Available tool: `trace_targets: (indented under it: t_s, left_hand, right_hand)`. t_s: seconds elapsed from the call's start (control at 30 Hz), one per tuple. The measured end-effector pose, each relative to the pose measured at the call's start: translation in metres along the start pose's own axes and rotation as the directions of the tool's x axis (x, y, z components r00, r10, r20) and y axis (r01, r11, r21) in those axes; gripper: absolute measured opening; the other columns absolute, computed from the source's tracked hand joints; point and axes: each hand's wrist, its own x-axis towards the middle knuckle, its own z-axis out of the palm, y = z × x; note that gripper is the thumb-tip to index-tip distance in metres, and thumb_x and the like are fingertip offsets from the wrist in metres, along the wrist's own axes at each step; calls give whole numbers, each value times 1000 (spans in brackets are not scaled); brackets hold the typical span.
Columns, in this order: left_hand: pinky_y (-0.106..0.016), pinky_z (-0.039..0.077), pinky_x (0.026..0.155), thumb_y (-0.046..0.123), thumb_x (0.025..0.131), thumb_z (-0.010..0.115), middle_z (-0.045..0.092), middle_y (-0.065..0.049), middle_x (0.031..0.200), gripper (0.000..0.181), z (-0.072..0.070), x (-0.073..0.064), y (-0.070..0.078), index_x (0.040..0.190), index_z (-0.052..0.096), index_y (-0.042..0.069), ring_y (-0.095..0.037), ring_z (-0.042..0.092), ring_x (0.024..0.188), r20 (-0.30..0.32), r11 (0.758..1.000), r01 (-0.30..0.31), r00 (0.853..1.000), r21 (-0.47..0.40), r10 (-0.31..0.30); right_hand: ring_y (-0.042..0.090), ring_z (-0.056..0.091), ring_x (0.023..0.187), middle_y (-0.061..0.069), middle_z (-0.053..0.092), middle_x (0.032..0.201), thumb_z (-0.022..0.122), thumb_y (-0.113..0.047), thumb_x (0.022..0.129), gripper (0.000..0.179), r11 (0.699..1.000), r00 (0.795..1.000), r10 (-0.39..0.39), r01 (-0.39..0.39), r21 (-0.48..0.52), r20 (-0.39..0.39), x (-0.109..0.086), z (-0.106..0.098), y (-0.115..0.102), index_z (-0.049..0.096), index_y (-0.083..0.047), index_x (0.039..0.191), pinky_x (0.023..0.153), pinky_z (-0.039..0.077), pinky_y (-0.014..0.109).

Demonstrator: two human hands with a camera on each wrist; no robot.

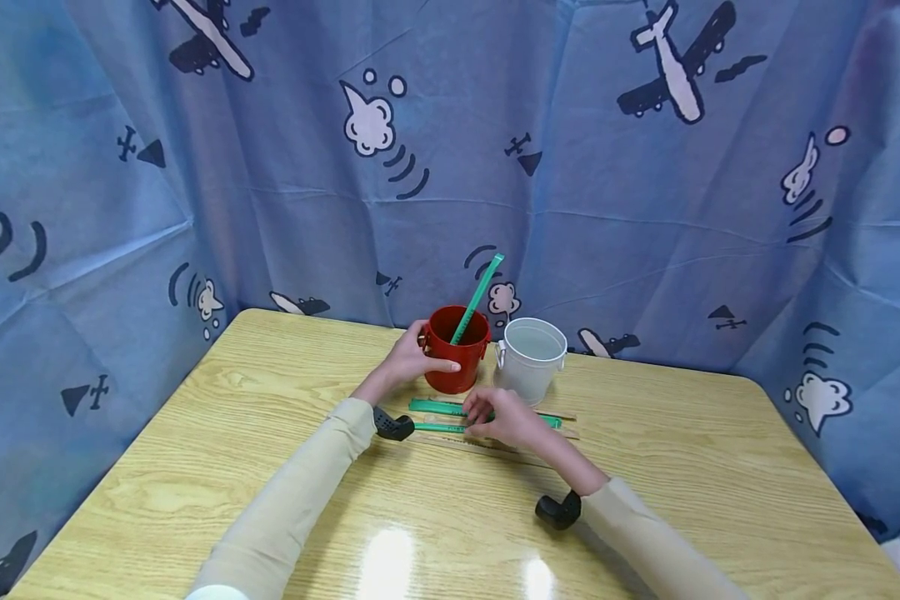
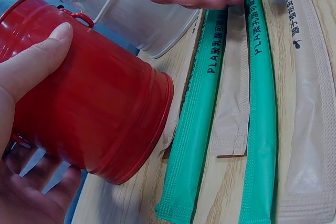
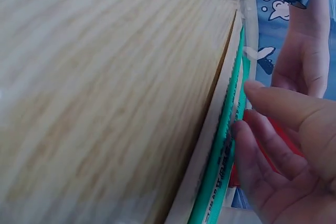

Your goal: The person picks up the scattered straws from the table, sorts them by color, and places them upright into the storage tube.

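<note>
Beige sleeves (image 1: 288, 487) come nearest to where I stand, reaching over the wooden surface (image 1: 225, 417) toward two small buckets. On the left hand (image 1: 411, 358), the thumb lies across the front of the red bucket (image 2: 100, 95) and the other fingers go round behind, so it is held upright in their grip. One green packet (image 1: 477, 300) leans out of it, rising beyond the thumb. Just to the right of those fingers stands the white bucket (image 1: 525, 379).

On the right hand (image 1: 506, 417), the fingers are gently bent, with a clear gap between thumb and forefinger. I see nothing held; whether a tip touches the green packets (image 2: 194, 129) lying directly beneath, I can't tell. Brown packets (image 2: 310, 119) lie alongside and between them.

Such packets look long, light and a little bendy, with wrapping that may be slick. I'd pinch one across its middle, from both long edges. That bucket looks stiff and smooth, best steadied round its side, as those left fingers do.
</note>
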Motion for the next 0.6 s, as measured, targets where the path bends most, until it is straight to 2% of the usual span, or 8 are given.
trace_targets:
  t_s: [0.23,0.6]
  left_hand:
    - [-46,45,103,19,72,84,47,-9,141,85,0,0,1,141,36,9,-27,46,127,0,1000,6,1000,-1,-6]
    - [-46,45,104,19,72,85,47,-9,141,86,0,2,-1,142,35,9,-26,46,127,2,1000,1,1000,-2,-1]
  right_hand:
    - [7,61,73,5,69,84,78,-4,77,21,999,999,-8,10,-40,41,1,3,0,65,-5,94,67,52,16]
    - [5,61,72,3,71,83,74,-1,80,14,989,995,-68,77,-125,72,0,2,-2,68,-7,91,67,51,14]
